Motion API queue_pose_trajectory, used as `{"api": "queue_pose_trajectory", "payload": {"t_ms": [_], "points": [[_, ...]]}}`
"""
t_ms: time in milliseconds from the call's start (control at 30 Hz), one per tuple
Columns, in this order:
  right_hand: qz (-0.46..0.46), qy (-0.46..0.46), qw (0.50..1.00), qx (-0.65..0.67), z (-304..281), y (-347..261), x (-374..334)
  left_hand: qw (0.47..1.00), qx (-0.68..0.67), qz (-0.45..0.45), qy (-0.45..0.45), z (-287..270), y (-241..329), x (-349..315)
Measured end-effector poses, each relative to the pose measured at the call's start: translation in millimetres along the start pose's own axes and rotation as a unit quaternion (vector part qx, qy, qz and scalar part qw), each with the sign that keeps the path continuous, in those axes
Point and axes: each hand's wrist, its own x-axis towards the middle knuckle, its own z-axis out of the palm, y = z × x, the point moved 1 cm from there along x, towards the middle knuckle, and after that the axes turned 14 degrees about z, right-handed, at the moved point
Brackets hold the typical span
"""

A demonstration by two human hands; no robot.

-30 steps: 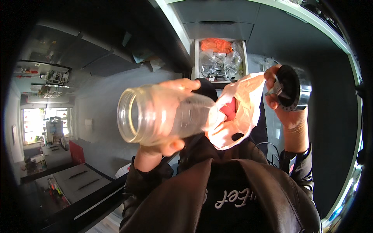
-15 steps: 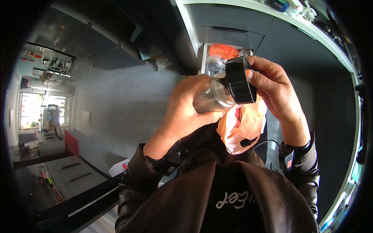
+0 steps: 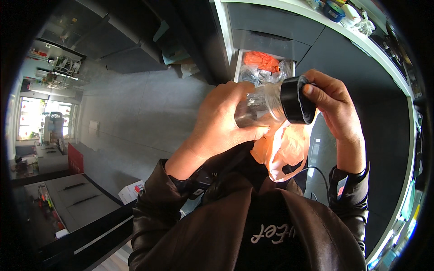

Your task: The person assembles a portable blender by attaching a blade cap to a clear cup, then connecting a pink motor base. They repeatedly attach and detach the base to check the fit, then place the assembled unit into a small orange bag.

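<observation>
A clear jar (image 3: 254,110) lies sideways in front of my chest, with my left hand (image 3: 218,116) wrapped round its body. Its mouth faces right. Against that mouth stands a thick black lid (image 3: 294,99), roughly in line with the jar; whether it is seated on the rim I cannot tell. The fingers and thumb of my right hand (image 3: 333,100) pinch the lid's outer edge. Below the jar hangs a thin pale-orange plastic bag (image 3: 287,151), and what holds it up is hidden behind my hands.
Beyond my hands an open drawer (image 3: 237,65) holds an orange bag (image 3: 261,60) and clear plastic bags. Dark cabinet fronts (image 3: 271,18) rise behind it, under a white counter (image 3: 298,10) with containers. A black cable (image 3: 318,169) loops near my right forearm. Grey floor (image 3: 135,106) stretches left.
The black lid has turned from a tilt to face the jar's mouth squarely. Both hands, jar and lid have shifted slightly right.
</observation>
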Motion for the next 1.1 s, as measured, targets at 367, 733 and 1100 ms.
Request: {"api": "queue_pose_trajectory", "payload": {"t_ms": [367,733,1100], "points": [[-0.093,-0.029,0.983,-0.154,16.3,-7.1,-4.6,1.000,-0.013,0.009,0.011,9.9,-10.3,0.0],[-0.096,-0.083,0.983,-0.136,12.9,2.4,-7.5,0.893,-0.398,-0.128,-0.165,7.4,-21.3,-3.5],[0.021,0.054,0.956,-0.286,18.5,-9.5,-11.9,0.994,-0.031,-0.022,-0.099,0.4,-11.2,6.2]]}}
